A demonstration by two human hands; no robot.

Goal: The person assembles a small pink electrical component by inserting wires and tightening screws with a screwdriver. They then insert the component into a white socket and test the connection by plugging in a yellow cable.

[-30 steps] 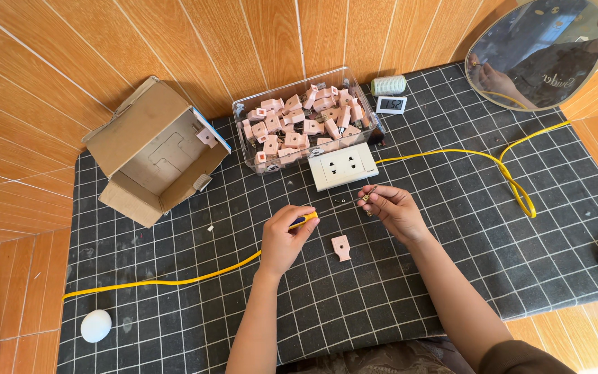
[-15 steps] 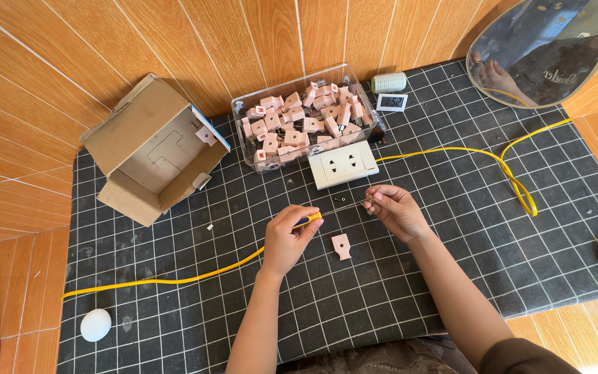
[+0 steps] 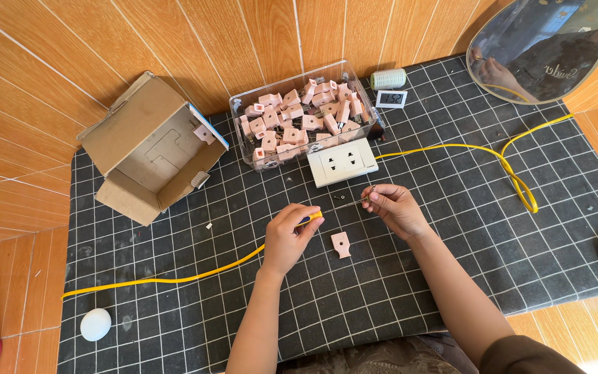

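the left hand is closed around the end of a yellow cable that trails left across the black grid mat. the right hand pinches bare wire strands (thin, hard to make out) just below the white socket plate. a pink plug piece lies between the hands.

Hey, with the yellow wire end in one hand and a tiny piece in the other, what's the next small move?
Probably bring the right hand closer to the left hand, since the yellow wire tip and the small metal piece are apart, with the pink plug part lying between them.
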